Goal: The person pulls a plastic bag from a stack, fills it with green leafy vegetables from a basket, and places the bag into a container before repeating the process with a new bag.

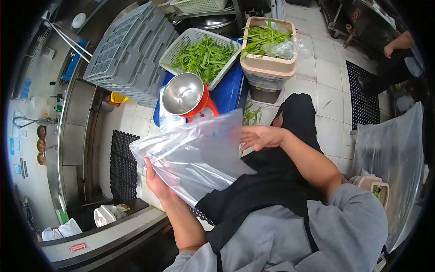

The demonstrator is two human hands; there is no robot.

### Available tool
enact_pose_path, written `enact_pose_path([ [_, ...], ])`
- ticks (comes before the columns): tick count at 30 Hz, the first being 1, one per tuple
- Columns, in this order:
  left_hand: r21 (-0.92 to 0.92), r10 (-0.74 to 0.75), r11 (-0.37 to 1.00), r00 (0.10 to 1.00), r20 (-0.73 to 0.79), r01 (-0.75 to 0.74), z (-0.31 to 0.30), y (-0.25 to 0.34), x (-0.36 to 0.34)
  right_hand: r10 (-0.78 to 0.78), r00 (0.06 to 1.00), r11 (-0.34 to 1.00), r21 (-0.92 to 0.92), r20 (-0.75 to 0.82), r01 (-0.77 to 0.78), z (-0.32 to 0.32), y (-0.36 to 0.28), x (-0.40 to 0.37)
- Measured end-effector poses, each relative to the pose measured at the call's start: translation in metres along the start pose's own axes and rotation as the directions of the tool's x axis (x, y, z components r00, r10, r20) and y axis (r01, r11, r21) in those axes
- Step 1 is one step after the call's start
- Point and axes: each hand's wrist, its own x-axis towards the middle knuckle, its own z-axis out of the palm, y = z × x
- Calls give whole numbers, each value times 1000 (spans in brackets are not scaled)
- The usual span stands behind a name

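Observation:
My left hand (156,181) grips the lower edge of a large clear plastic bag (195,154) held over my lap. My right hand (260,137) is spread flat with fingers apart, its fingertips touching the bag's right side. Beyond the bag, a steel bowl (182,93) sits on an orange scale (205,105). Behind it a white basket (181,45) holds green leafy stems. A beige bin (268,67) to the right holds more greens and a small clear bag.
A stack of grey dish racks (129,50) lies at the left. Black floor mats (123,165) lie on the tiled floor. Another person (398,59) stands at the far right. A plastic-covered object (392,154) is at my right, a steel counter (72,118) at my left.

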Motion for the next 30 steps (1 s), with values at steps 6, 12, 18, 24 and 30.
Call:
enact_pose_path([
  [6,65,-58,996,998,-25,59,-47,-20,12,8,963,998,-56,-269,-24,22,13,25],
  [12,305,-165,918,943,-287,254,-77,-59,15,-104,899,712,-663,-426,-232,1,-3,-3],
  [18,558,-472,667,860,-194,493,-58,-155,39,-83,758,770,-525,-647,-363,-7,-24,-89],
  [24,910,-76,-158,923,376,-384,16,-181,51,-165,425,892,-319,-890,-321,10,-25,-115],
  [30,880,-157,246,879,451,-407,110,-143,6,-153,407,928,-272,-901,-254,36,-22,-64],
])
